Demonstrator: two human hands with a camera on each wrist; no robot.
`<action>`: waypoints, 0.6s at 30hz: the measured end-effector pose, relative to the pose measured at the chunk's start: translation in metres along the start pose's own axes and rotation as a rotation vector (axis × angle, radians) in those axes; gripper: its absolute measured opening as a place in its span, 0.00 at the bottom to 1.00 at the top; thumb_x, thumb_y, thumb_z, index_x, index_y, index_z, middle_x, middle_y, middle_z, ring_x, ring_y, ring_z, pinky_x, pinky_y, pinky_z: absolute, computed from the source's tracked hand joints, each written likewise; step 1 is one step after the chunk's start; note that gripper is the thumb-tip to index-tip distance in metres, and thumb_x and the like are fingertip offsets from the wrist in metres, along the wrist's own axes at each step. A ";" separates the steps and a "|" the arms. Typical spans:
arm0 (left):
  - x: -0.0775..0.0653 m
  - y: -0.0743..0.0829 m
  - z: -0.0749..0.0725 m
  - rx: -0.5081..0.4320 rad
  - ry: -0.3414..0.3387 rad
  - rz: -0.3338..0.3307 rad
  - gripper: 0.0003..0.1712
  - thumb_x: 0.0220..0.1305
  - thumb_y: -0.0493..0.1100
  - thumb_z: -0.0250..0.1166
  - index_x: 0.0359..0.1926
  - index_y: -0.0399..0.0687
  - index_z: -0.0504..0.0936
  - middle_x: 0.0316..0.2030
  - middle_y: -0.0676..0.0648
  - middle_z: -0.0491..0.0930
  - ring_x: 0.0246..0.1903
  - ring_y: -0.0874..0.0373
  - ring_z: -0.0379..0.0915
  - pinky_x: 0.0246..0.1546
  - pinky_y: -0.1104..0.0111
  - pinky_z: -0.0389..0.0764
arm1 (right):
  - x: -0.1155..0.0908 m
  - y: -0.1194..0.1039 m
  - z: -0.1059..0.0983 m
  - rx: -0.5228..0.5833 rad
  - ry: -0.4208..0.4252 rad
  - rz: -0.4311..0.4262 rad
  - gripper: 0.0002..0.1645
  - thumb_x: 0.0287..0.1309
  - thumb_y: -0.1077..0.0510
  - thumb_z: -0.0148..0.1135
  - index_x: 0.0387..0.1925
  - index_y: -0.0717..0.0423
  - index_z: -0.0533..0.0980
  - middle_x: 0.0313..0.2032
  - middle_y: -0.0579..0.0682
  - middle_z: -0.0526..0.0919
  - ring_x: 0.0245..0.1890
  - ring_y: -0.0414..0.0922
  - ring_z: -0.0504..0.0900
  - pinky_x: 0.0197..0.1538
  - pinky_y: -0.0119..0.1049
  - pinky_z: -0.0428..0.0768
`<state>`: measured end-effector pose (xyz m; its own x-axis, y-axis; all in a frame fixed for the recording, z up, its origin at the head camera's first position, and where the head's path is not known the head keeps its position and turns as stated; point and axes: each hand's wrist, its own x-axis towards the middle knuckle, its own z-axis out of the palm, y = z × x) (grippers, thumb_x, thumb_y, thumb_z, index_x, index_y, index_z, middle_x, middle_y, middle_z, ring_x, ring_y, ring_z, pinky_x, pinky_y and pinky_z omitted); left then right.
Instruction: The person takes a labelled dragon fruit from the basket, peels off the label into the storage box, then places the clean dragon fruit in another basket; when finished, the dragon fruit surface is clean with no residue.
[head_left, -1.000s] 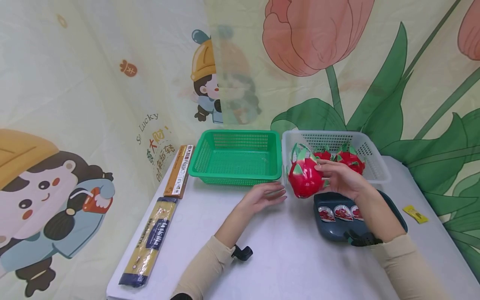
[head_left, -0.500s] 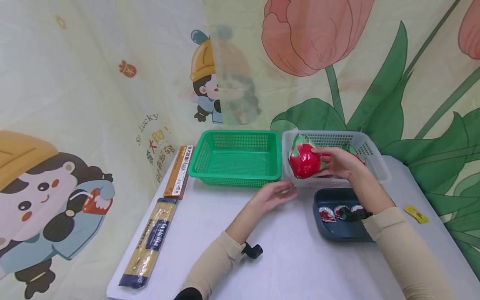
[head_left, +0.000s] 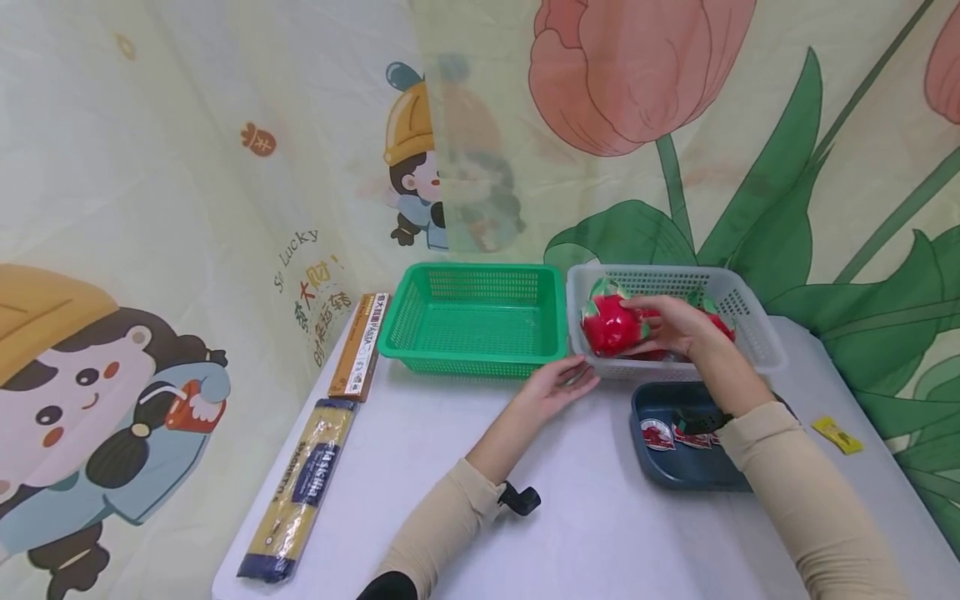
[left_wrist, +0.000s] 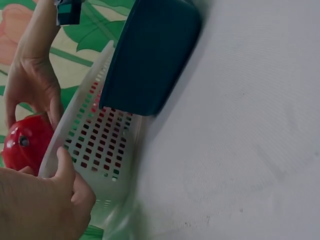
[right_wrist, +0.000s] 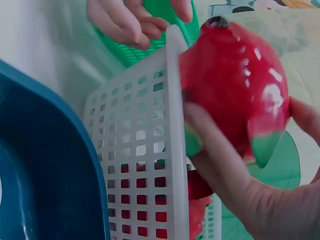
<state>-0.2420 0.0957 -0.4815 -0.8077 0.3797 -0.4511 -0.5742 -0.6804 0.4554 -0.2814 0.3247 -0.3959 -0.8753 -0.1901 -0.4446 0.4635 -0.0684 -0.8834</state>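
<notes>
My right hand (head_left: pixel 671 323) holds a shiny red dragon fruit (head_left: pixel 613 325) with green leaf tips at the left end of the white basket (head_left: pixel 652 367). The right wrist view has this fruit (right_wrist: pixel 235 90) just above the basket's rim (right_wrist: pixel 176 150), thumb and fingers on either side of it. My left hand (head_left: pixel 557 387) is at the basket's front left corner, fingers loosely bent and right by the rim; the left wrist view shows its thumb (left_wrist: pixel 64 162) overlapping the basket wall. More red dragon fruits (head_left: pixel 716 317) lie in the basket, partly hidden behind my right hand.
A green basket (head_left: pixel 472 365) stands left of the white one. In front is a dark blue tray (head_left: pixel 667 475) with several round red-and-white labelled pieces (head_left: pixel 657 434). A yellow packet (head_left: pixel 837 435) lies at right; a spaghetti pack (head_left: pixel 303 492) and pasta box (head_left: pixel 360 346) line the left edge.
The dragon fruit in my right hand has moved back from the basket's front edge to over its left end. My left hand has shifted right and slightly back, to the basket's corner.
</notes>
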 end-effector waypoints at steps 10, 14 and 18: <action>0.003 0.001 0.006 -0.006 0.010 0.065 0.14 0.69 0.24 0.61 0.54 0.26 0.77 0.51 0.33 0.79 0.57 0.43 0.78 0.59 0.57 0.84 | -0.001 -0.003 0.009 -0.204 0.232 -0.025 0.56 0.70 0.45 0.65 0.80 0.66 0.45 0.78 0.70 0.52 0.73 0.72 0.62 0.52 0.58 0.85; 0.002 0.002 0.007 -0.008 0.028 0.074 0.13 0.69 0.23 0.61 0.53 0.26 0.78 0.49 0.33 0.79 0.57 0.43 0.79 0.58 0.57 0.85 | 0.007 0.002 0.013 -0.226 0.270 -0.017 0.56 0.70 0.45 0.66 0.80 0.67 0.45 0.77 0.69 0.53 0.74 0.69 0.61 0.53 0.58 0.86; 0.004 0.000 0.007 0.001 0.035 0.058 0.12 0.70 0.24 0.60 0.53 0.27 0.78 0.50 0.34 0.79 0.65 0.40 0.73 0.61 0.55 0.83 | 0.016 0.006 0.014 -0.244 0.266 0.000 0.54 0.70 0.47 0.66 0.80 0.67 0.47 0.78 0.69 0.53 0.74 0.69 0.61 0.53 0.57 0.86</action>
<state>-0.2460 0.1018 -0.4780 -0.8344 0.3177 -0.4504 -0.5268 -0.6998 0.4824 -0.2905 0.3070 -0.4066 -0.8953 0.0736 -0.4393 0.4452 0.1736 -0.8784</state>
